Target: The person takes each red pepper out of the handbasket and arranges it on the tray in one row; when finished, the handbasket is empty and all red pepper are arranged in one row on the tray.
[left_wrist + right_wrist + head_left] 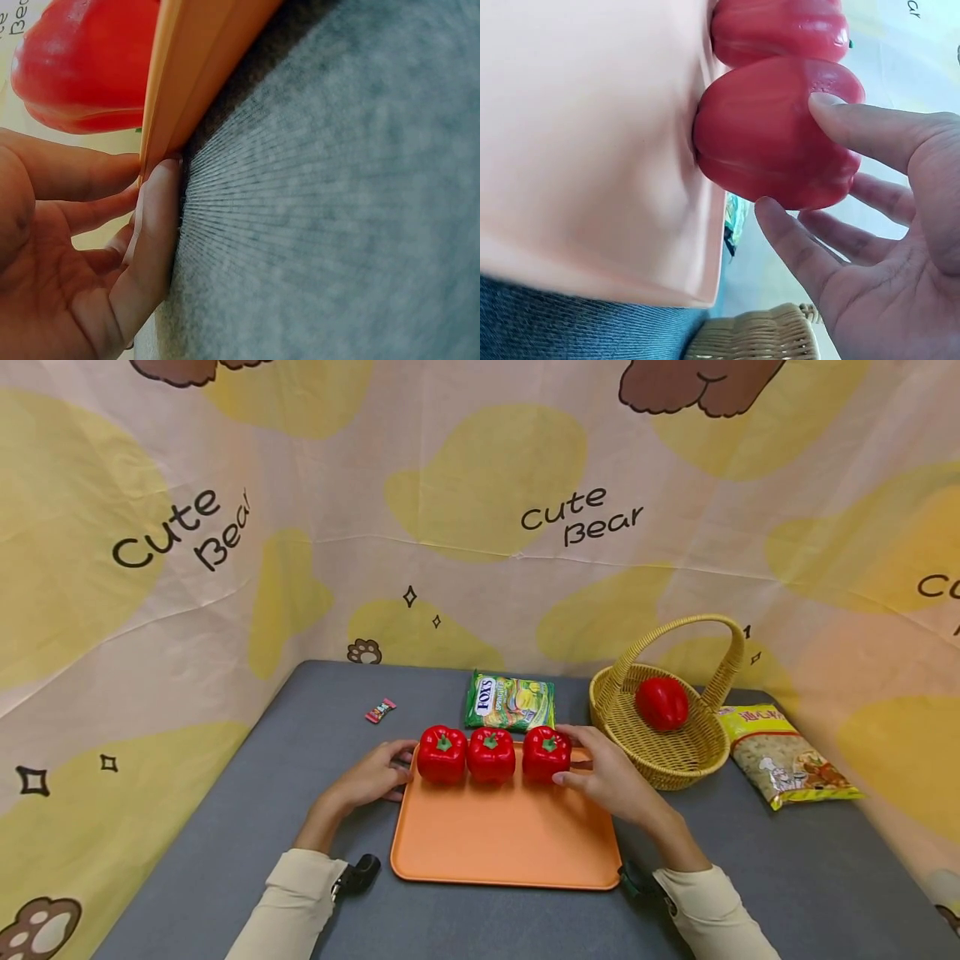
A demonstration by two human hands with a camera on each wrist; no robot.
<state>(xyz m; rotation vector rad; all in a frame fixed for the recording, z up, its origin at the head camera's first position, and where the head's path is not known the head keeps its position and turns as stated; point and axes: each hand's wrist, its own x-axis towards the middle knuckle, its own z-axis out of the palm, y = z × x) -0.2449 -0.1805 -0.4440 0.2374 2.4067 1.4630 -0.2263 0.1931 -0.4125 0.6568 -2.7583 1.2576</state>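
Note:
Three red bell peppers (pixel 442 754) (pixel 491 754) (pixel 546 752) stand in a row along the far edge of an orange tray (pixel 502 835). My left hand (pixel 375 777) lies at the tray's far left corner. In the left wrist view its straight fingers (pixel 154 217) touch the tray's rim (pixel 187 75), below the left pepper (pixel 90 67). My right hand (pixel 600 772) is at the right pepper. Its thumb (pixel 855 120) rests on this pepper (pixel 772 135), and the other fingers (pixel 795 240) lie loosely extended beside it.
A wicker basket (pixel 675 768) with a handle holds a fourth red pepper (pixel 662 702) at the right of the tray. Behind the tray lies a green candy bag (pixel 510 702). A yellow snack bag (pixel 791 756) lies far right and a small wrapped sweet (pixel 380 711) back left. Printed cloth walls surround the grey table.

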